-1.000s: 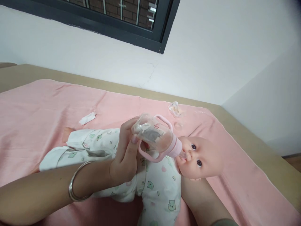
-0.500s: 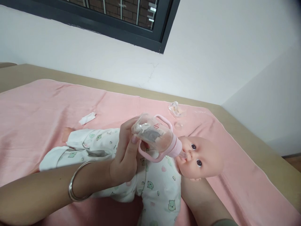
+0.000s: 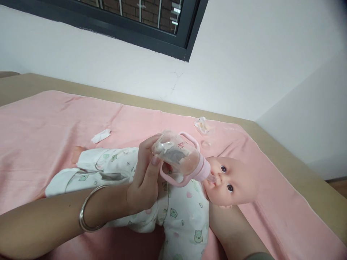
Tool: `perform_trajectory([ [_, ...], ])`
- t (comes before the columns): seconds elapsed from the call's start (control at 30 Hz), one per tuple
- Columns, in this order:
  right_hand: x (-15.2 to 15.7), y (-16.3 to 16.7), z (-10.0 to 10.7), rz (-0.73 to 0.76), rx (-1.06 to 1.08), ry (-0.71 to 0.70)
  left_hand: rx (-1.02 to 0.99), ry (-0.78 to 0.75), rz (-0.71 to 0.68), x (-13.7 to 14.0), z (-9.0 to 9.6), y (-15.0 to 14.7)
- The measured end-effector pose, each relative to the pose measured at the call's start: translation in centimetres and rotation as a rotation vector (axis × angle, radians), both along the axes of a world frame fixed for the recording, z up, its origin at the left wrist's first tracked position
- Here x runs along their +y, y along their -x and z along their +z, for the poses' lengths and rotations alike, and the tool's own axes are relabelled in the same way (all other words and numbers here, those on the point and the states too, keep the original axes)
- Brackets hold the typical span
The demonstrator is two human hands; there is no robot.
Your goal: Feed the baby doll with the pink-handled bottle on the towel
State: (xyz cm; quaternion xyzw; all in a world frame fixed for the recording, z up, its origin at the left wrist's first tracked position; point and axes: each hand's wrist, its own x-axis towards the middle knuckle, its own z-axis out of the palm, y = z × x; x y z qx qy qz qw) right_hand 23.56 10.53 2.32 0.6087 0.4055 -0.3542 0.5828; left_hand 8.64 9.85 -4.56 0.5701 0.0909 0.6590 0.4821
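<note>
My left hand point(image 3: 145, 177) has its fingers clamped on the bottle point(image 3: 177, 155), tilted with its teat in the mouth of the doll point(image 3: 230, 180), which lies on the pink cloth point(image 3: 40, 126) near its right edge. My right arm point(image 3: 233, 231) props the head; its hand is hidden, so grip unknown. I'd keep the base raised and the teat seated gently

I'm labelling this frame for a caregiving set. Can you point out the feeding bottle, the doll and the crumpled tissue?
feeding bottle point(image 3: 177, 153): head view, on its clear body.
doll point(image 3: 235, 180): head view, on its cheek.
crumpled tissue point(image 3: 101, 136): head view, on its middle, on the pink cloth.
</note>
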Motion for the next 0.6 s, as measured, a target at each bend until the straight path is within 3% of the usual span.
perform_trajectory([
  [0.07, -0.3, 0.0, -0.4, -0.013, 0.073, -0.179, -0.019, 0.001, -0.009, 0.0, 0.0, -0.1],
  [0.13, -1.1, -0.3, -1.3, -0.027, 0.246, -0.559, -0.031, -0.005, -0.014, 0.0, -0.1, -0.1],
  [0.2, -2.0, -0.7, -2.3, 0.005, 0.277, -0.835, -0.034, -0.01, -0.007, 0.1, 0.0, -0.2],
  [0.37, -3.0, -0.6, -3.6, 0.112, 0.166, -1.131, -0.03, -0.007, 0.009, 0.0, 0.0, -0.2],
  [0.43, -3.1, -0.4, -3.3, 0.134, 0.119, -1.198, -0.016, -0.011, 0.004, 0.0, 0.0, -0.1],
  [0.5, -3.0, 0.0, -2.7, 0.139, 0.061, -1.174, -0.012, -0.004, -0.002, 0.0, 0.0, -0.1],
  [0.53, -2.8, 0.3, -2.2, 0.124, 0.006, -1.086, -0.015, 0.001, -0.004, 0.0, 0.0, -0.1],
  [0.6, -2.1, 1.0, -1.1, 0.065, -0.161, -0.708, -0.018, 0.006, -0.014, 0.0, 0.0, -0.1],
])
